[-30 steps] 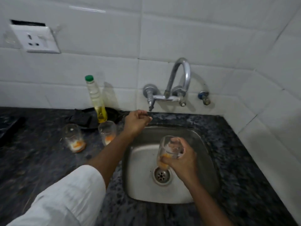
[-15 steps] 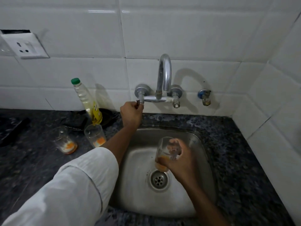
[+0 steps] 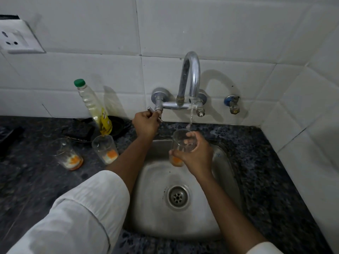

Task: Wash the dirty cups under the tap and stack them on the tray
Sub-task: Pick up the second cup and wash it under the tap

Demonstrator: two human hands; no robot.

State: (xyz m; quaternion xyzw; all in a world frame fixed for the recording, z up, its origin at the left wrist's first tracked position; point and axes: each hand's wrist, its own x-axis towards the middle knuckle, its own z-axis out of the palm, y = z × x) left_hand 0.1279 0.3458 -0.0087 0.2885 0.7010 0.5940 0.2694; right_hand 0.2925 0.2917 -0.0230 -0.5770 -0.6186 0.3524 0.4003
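My right hand [image 3: 197,154] grips a clear glass cup [image 3: 180,143] with orange residue at its bottom, tilted over the steel sink [image 3: 156,213]. Water runs from the curved chrome tap [image 3: 190,74] into the cup's mouth. My left hand [image 3: 145,123] grips the tap's left handle [image 3: 155,114]. Two more dirty cups with orange and white dregs stand on the dark counter left of the sink, one close to it [image 3: 105,149] and one farther left [image 3: 68,154]. No tray is in view.
A green-capped bottle of yellow liquid [image 3: 94,107] stands behind the cups by a black pan [image 3: 117,126]. A second small valve [image 3: 232,104] sits on the white tiled wall at right. A wall socket [image 3: 15,37] is at upper left. The drain [image 3: 178,196] lies mid-sink.
My left hand reached the tap handle and turned it; water now flows. My right hand raised the cup up under the stream.
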